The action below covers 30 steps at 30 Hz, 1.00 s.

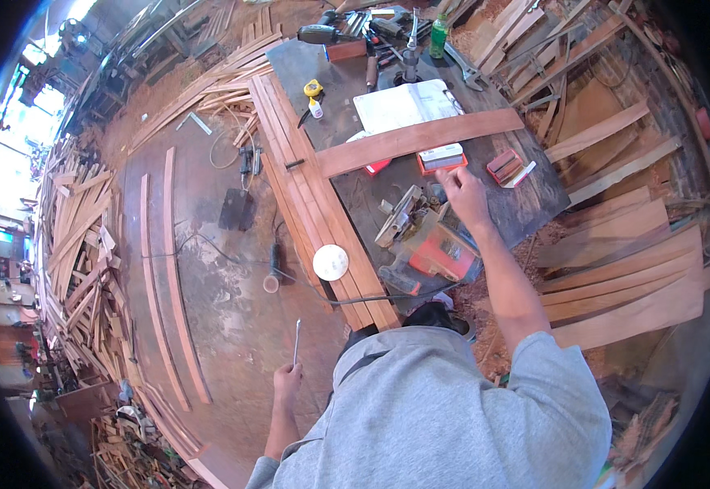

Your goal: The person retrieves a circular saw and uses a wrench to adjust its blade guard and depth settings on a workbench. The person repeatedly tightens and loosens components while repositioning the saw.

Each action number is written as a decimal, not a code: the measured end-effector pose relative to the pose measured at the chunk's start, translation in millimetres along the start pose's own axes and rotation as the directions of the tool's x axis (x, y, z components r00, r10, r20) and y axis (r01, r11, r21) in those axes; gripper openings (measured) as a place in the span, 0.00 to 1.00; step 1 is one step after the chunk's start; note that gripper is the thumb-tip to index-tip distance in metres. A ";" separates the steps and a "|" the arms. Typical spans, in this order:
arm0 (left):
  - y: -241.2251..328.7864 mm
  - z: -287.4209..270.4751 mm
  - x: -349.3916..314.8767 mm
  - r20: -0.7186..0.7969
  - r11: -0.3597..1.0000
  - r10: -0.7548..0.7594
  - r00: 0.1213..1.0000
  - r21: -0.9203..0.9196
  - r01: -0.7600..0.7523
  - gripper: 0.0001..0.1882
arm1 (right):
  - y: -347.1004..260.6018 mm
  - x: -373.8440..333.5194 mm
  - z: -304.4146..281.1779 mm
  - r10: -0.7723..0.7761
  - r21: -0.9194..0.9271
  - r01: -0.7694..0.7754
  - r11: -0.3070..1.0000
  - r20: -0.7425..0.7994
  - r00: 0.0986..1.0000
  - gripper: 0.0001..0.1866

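Note:
My left hand point(287, 380), low and left of my body, is closed around a slim silver rod-like tool point(297, 342) whose tip points up; its exact kind is unclear. My right hand point(467, 198) reaches over the dark worktable point(534, 204), fingers curled together just in front of a small red-and-white box point(443, 157). Anything pinched in those fingers is hidden. Right of that hand sits an open red box point(505, 166) with a white flap. An orange-and-grey power tool point(445, 246) and a metal plane-like tool point(401, 215) lie nearer to me.
A curved wooden board point(420, 145) crosses the table below white papers point(404, 106). Long planks point(298, 187) run along its left edge, bearing a round white disc point(330, 262). A dark cable point(388, 298) passes near my waist. A large wrench point(465, 67) lies behind.

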<state>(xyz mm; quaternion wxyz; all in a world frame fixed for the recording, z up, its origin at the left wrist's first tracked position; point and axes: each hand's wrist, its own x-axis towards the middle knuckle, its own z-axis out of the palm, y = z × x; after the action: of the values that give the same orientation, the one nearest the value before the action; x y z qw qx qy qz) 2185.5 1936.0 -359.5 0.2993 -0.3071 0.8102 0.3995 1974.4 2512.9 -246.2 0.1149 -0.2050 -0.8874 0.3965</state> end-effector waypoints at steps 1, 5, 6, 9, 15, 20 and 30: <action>2.9 0.3 0.0 -0.005 0.999 0.000 1.000 -0.033 0.000 0.16 | 6.1 10.3 2.0 0.078 -0.097 -0.070 0.993 0.084 0.993 0.32; 16.3 4.0 -0.7 -0.011 0.997 -0.004 1.000 -0.071 0.003 0.16 | 27.5 41.1 8.4 0.354 -0.330 -0.247 0.911 0.321 0.878 0.65; 19.4 5.0 -1.2 -0.021 0.998 -0.024 0.999 -0.061 0.023 0.16 | 29.4 45.0 11.6 0.378 -0.356 -0.258 0.898 0.324 0.867 0.68; 27.4 9.4 -4.1 0.018 0.994 -0.038 0.999 -0.100 0.040 0.15 | 30.5 49.0 20.6 0.384 -0.319 -0.265 0.910 0.408 0.828 0.71; 33.3 23.6 -9.0 -0.004 0.993 0.011 1.000 -0.120 -0.011 0.14 | 44.0 39.6 30.6 0.328 -0.323 -0.262 0.910 0.171 0.929 0.40; 37.8 33.0 -12.0 -0.016 0.976 0.038 0.999 -0.215 -0.040 0.13 | 56.5 31.2 25.3 0.253 -0.119 -0.235 0.965 0.169 0.953 0.32; 76.6 31.9 -43.1 0.135 0.990 0.142 0.981 -0.013 -0.141 0.11 | 21.4 27.1 4.6 0.171 -0.153 -0.101 0.983 0.565 0.807 0.61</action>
<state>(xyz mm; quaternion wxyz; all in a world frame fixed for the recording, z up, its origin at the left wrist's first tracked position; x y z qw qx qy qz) 2164.0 2011.3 -308.5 0.3238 -0.2215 0.8072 0.4412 1954.5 2535.1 -264.2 -0.1992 -0.1450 -0.8849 0.3952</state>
